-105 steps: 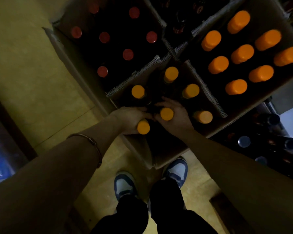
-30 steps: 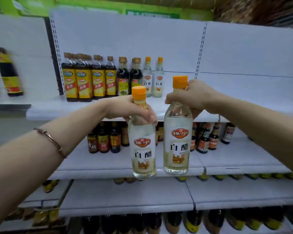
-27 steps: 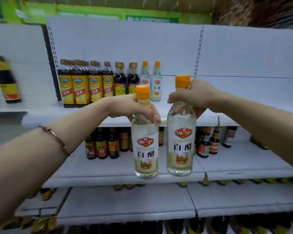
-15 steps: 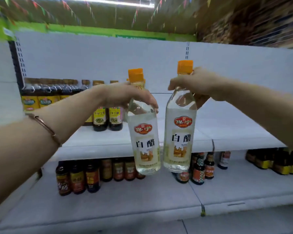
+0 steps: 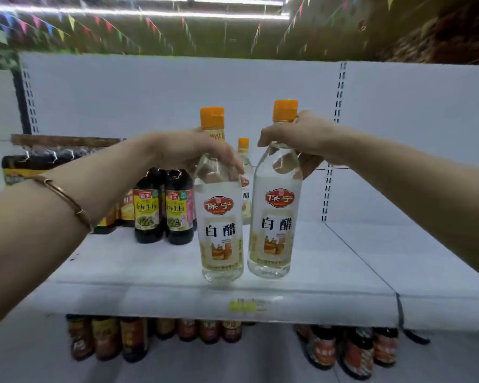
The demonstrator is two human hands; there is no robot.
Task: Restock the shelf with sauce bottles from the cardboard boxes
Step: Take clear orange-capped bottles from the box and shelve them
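White shop shelf (image 5: 302, 283), partly stocked. Left hand (image 5: 188, 150) and right hand (image 5: 302, 136) each grip a vinegar bottle (image 5: 221, 228) (image 5: 274, 225) by the neck, bases at shelf level. Placement step; next, slide both back beside the standing bottle (image 5: 244, 172).

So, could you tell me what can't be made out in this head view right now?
- Bottles on lower shelf: labels blurred.
- Third white vinegar bottle: mostly hidden behind the two held bottles.
- Left bottle, right bottle: unclear whether their bases touch the shelf.
- Dark bottles at far left: blurred.
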